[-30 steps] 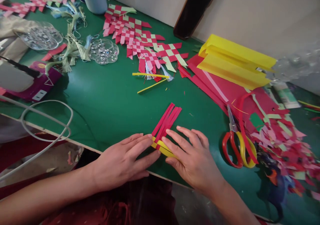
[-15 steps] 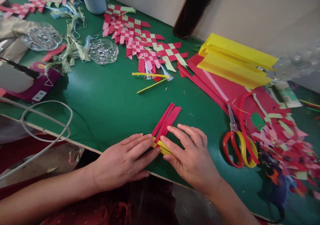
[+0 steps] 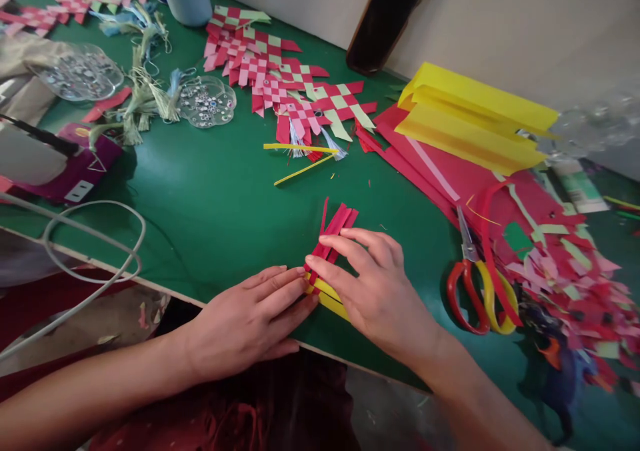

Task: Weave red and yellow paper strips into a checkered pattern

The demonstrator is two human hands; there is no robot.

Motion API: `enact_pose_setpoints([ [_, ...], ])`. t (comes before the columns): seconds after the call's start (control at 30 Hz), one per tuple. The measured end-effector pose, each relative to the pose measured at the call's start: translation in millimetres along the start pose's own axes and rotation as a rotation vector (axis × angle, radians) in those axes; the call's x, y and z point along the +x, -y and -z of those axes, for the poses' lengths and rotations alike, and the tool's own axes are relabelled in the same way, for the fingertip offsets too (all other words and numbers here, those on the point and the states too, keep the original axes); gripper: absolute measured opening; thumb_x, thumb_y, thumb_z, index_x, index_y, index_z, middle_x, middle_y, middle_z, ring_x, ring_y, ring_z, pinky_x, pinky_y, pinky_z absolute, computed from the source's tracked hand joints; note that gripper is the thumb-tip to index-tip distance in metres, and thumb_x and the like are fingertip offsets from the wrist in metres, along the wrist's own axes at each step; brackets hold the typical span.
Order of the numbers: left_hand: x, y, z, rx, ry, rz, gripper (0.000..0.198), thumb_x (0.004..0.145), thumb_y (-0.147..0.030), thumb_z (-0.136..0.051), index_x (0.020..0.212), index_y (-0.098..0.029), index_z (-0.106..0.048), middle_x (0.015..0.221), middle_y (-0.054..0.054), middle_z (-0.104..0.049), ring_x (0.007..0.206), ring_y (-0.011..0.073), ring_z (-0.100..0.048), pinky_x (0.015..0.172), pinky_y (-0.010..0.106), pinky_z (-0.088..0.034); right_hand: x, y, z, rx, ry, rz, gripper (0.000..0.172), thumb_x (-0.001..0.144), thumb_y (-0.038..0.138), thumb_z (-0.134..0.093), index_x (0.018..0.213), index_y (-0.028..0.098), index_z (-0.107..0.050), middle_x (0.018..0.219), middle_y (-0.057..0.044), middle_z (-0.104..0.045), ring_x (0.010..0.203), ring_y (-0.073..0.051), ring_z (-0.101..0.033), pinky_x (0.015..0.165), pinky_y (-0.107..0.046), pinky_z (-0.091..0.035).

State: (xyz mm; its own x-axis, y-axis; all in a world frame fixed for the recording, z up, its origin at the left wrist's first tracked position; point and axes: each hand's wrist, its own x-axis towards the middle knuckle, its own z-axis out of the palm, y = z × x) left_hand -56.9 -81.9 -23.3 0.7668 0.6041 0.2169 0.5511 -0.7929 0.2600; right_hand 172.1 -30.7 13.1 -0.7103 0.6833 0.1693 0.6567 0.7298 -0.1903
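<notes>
Several red paper strips (image 3: 336, 225) lie side by side near the front edge of the green table (image 3: 220, 204), crossed at their near end by yellow strips (image 3: 331, 299). My left hand (image 3: 245, 321) lies flat with its fingers stretched out, the fingertips pressing on the near end of the strips. My right hand (image 3: 373, 291) rests on top of the red strips with fingers spread; the index and middle fingertips press down where red and yellow cross. One red strip is lifted slightly at its far end.
Finished red-and-green woven pieces (image 3: 285, 84) lie at the back. Folded yellow paper (image 3: 470, 117) rests on red sheets (image 3: 450, 177), with red-and-yellow scissors (image 3: 475, 291) and paper scraps (image 3: 570, 277) at right. Two loose yellow strips (image 3: 303, 161), googly-eye trays (image 3: 207, 101), tassels (image 3: 145, 97), a white cable (image 3: 95, 251).
My right hand has slid left and up over the red strips, covering more of them. The red strips have bunched closer and one end has lifted. My left hand stayed put.
</notes>
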Motion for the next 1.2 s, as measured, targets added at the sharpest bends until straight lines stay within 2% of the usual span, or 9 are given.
enact_pose_setpoints([
  [0.13,0.4,-1.4,1.0,-0.004,0.014,0.009,0.055,0.093,-0.041,-0.056,0.138,-0.012,-0.047,0.134,0.015,-0.054,0.127,0.029,-0.053,0.106,0.043,-0.047,15.1,-7.4,0.7,0.001,0.074,0.086,0.016,0.093,0.024,-0.055,0.1,0.025,-0.07,0.136,-0.006,-0.057,0.125,-0.03,-0.043,0.101,-0.052,-0.031],
  [0.2,0.3,-1.7,1.6,-0.01,0.018,0.013,0.056,0.093,-0.041,-0.056,0.14,-0.012,-0.045,0.134,0.015,-0.054,0.128,0.0283,-0.052,0.108,0.043,-0.046,18.8,-10.6,1.9,-0.003,0.1,0.096,0.016,0.094,0.028,-0.055,0.091,0.023,-0.069,0.137,-0.006,-0.057,0.126,-0.03,-0.042,0.103,-0.052,-0.03],
  [0.3,0.3,-1.2,2.0,-0.023,0.018,0.015,0.057,0.094,-0.041,-0.056,0.141,-0.012,-0.044,0.135,0.015,-0.054,0.129,0.0279,-0.051,0.109,0.042,-0.044,21.9,-12.9,3.8,0.007,0.116,0.094,0.02,0.094,0.032,-0.054,0.087,0.021,-0.069,0.136,-0.006,-0.057,0.127,-0.03,-0.042,0.103,-0.051,-0.03],
  [0.5,-0.5,-0.9,1.5,-0.031,0.036,0.018,0.054,0.095,-0.04,-0.055,0.141,-0.013,-0.045,0.137,0.015,-0.053,0.129,0.0282,-0.051,0.11,0.043,-0.044,26.5,-15.0,0.8,-0.019,0.152,0.089,0.015,0.092,0.028,-0.058,0.084,0.021,-0.068,0.135,-0.006,-0.059,0.127,-0.03,-0.042,0.097,-0.051,-0.03],
  [0.83,-2.1,-0.8,-0.2,-0.035,0.059,0.009,0.053,0.096,-0.04,-0.052,0.142,-0.014,-0.045,0.141,0.013,-0.05,0.132,0.0287,-0.048,0.111,0.044,-0.042,25.1,-17.5,-5.8,-0.047,0.1,0.065,0.016,0.092,0.033,-0.059,0.085,0.021,-0.068,0.133,-0.005,-0.06,0.126,-0.029,-0.044,0.099,-0.05,-0.03],
  [1.0,-1.8,-0.7,0.4,-0.033,0.051,0.005,0.051,0.097,-0.04,-0.051,0.14,-0.013,-0.047,0.138,0.013,-0.052,0.132,0.0284,-0.048,0.111,0.044,-0.043,19.3,-18.4,1.1,-0.116,-0.039,-0.024,0.013,0.09,0.024,-0.061,0.099,0.023,-0.07,0.134,-0.008,-0.059,0.126,-0.031,-0.044,0.103,-0.053,-0.031],
  [1.07,-1.1,-0.9,1.0,-0.039,0.05,0.009,0.052,0.096,-0.041,-0.053,0.14,-0.013,-0.047,0.137,0.013,-0.053,0.131,0.0288,-0.048,0.111,0.044,-0.043,14.0,-15.6,5.7,-0.097,-0.084,-0.039,0.014,0.088,0.023,-0.063,0.099,0.026,-0.071,0.129,-0.006,-0.062,0.123,-0.03,-0.046,0.103,-0.052,-0.031],
  [1.2,0.1,-1.1,1.2,-0.045,0.034,0.017,0.056,0.093,-0.04,-0.058,0.141,-0.013,-0.044,0.135,0.015,-0.054,0.13,0.0292,-0.05,0.11,0.044,-0.044,-2.0,-4.2,8.7,0.031,-0.076,0.01,0.011,0.088,0.021,-0.063,0.091,0.028,-0.071,0.11,0.0,-0.07,0.108,-0.023,-0.053,0.101,-0.047,-0.034],
])
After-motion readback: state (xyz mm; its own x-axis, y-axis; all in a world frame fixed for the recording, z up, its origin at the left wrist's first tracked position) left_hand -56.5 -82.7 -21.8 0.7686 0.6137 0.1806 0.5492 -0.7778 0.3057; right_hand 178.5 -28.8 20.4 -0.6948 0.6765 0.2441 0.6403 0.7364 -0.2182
